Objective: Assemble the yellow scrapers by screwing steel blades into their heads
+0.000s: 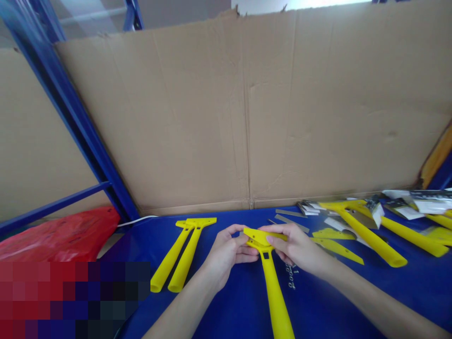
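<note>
A yellow scraper handle (274, 287) lies in front of me, its wide head pointing away. My left hand (229, 252) grips the left end of that head between thumb and fingers. A flat yellow cover plate (257, 236) sits slightly skewed over the head, and my right hand (294, 247) pinches its right end. Small metal pieces, probably screws or nuts (290, 277), lie on the blue surface just beside my right hand. Thin metal blades (291, 220) rest behind it. More loose yellow cover plates (339, 248) lie to its right.
Two yellow scrapers (187, 254) lie side by side at left. Further handles (370, 235) and torn paper packaging (420, 202) crowd the right. A cardboard wall (247, 117) closes off the back of the blue table (226, 306). A red plastic bag (60, 235) is at far left.
</note>
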The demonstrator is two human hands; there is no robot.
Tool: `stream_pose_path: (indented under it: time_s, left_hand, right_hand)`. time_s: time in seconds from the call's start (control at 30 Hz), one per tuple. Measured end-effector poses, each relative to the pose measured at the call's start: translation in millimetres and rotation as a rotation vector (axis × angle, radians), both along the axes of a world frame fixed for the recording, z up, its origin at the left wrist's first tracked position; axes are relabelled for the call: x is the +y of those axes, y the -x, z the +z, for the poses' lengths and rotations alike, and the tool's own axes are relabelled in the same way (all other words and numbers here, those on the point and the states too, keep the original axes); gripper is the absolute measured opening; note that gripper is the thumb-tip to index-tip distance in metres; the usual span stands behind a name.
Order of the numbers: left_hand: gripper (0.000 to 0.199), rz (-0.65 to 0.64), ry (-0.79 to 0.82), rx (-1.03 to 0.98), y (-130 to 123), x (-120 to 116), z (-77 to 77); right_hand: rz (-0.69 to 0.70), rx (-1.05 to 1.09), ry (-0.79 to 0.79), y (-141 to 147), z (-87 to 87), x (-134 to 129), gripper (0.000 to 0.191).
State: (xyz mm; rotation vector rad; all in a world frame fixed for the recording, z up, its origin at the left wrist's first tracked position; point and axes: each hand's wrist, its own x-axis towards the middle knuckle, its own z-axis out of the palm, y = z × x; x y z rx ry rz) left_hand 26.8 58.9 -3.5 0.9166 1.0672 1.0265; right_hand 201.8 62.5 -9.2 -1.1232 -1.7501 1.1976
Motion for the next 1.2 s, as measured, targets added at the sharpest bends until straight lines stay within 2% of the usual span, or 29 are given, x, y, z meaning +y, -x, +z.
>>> stream_pose_path:
  time_s: [0.27, 0.47, 0.7, 0.87, 1.1, 1.2]
  left_hand:
    - [0.016, 0.072, 0.022, 0.01, -3, -1, 3.1]
    - [0.018, 0.035, -0.003, -0.025, -2, -3, 5.8]
    - [0.026, 0.049, 0.008, 0.009, -3, -2, 4.8]
    - [0.028, -0.003, -0.006, 0.023, -2, -2, 7.5]
    - [0.012, 0.028, 0.002, -0.023, -2, -4, 10.2]
    - [0.006, 0.002, 0.006, 0.016, -2, -3, 9.0]
  right_hand:
    - [-0.05, 0.111, 0.076, 5, -5.4, 3, 0.028]
    - [-0.084, 0.176, 0.121, 5, -6.6, 3, 0.03]
    - [-0.102, 0.092, 0.137, 1, -0.3, 2, 0.023]
    - [-0.077, 0.031, 0.14, -4, 9.4, 3, 0.024]
    - [-0.071, -0.031, 0.085, -5, 7.5, 7, 0.024]
    - [-0.067, -0.047, 0.037, -5, 6.3, 7, 0.024]
